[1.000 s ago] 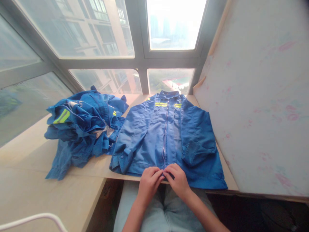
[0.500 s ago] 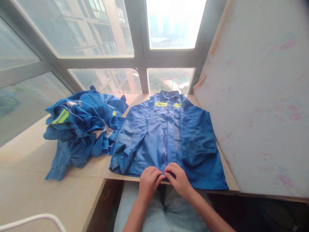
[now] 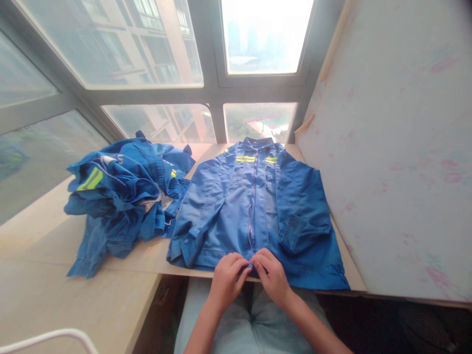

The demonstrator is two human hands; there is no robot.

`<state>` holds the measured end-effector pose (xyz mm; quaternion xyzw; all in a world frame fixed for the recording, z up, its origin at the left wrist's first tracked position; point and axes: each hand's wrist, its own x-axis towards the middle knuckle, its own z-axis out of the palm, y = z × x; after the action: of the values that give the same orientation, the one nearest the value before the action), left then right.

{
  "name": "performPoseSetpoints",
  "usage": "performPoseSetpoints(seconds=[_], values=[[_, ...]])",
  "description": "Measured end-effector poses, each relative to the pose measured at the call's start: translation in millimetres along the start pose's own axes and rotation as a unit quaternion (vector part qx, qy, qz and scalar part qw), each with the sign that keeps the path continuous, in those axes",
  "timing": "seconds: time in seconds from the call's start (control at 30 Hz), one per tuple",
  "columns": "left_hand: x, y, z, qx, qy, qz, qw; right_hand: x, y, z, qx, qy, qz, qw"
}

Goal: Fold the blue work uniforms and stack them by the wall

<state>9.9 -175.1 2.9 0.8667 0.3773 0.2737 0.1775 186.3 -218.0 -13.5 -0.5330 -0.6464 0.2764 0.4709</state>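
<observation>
A blue work jacket [image 3: 232, 206] with yellow reflective strips lies front side up before me, its collar toward the window and its sleeves laid over the front. Its zipper [image 3: 252, 206] runs down the middle. At the bottom hem, my left hand [image 3: 229, 278] pinches the fabric just left of the zipper's lower end. My right hand [image 3: 271, 276] pinches the hem right beside it, and the fingertips of both hands almost meet. The fingers hide the zipper's bottom end.
A crumpled pile of blue work clothes [image 3: 121, 191] lies left of the jacket on the pale tabletop [image 3: 44, 246]. Windows [image 3: 258, 88] stand behind, and a flowered panel [image 3: 398, 172] rises at the right. A white cable or tube [image 3: 55, 334] curves at the lower left.
The fingertips have shifted slightly apart at the hem, with a bit of blue fabric now showing between them. The jacket and the pile lie as before.
</observation>
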Motion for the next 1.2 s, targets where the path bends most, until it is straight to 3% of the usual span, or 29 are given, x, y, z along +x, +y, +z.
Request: performPoseSetpoints(seconds=[0.17,0.33,0.5,0.67,0.8,0.97,1.2], values=[[-1.7,-0.7,3.3,-0.018,0.016,-0.018,1.0,-0.8,-4.5,-4.8,-0.009,-0.014,-0.036,0.999],[-2.6,-4.9,-2.0,-0.036,-0.009,-0.005,0.999,-4.1,-4.4,-0.4,-0.058,-0.018,-0.046,0.997],[-2.6,-2.3,-2.7,0.01,-0.02,0.002,1.0,-9.8,-2.2,3.2,-0.092,0.0,-0.076,0.993],[-6.4,2.2,6.8,0.069,0.017,0.0,0.997,-11.8,-3.9,1.9,-0.101,-0.001,-0.098,0.99],[-6.8,5.9,10.6,0.057,0.057,-0.007,0.997,-8.9,-6.2,-1.1,-0.054,0.023,-0.064,0.996],[-5.2,6.4,9.1,0.051,0.111,0.049,0.991,-5.8,-7.3,-6.5,-0.001,0.042,-0.042,0.998],[-4.5,0.9,10.8,0.042,0.114,0.102,0.987,-8.7,-5.2,-3.4,-0.051,0.041,-0.102,0.993]])
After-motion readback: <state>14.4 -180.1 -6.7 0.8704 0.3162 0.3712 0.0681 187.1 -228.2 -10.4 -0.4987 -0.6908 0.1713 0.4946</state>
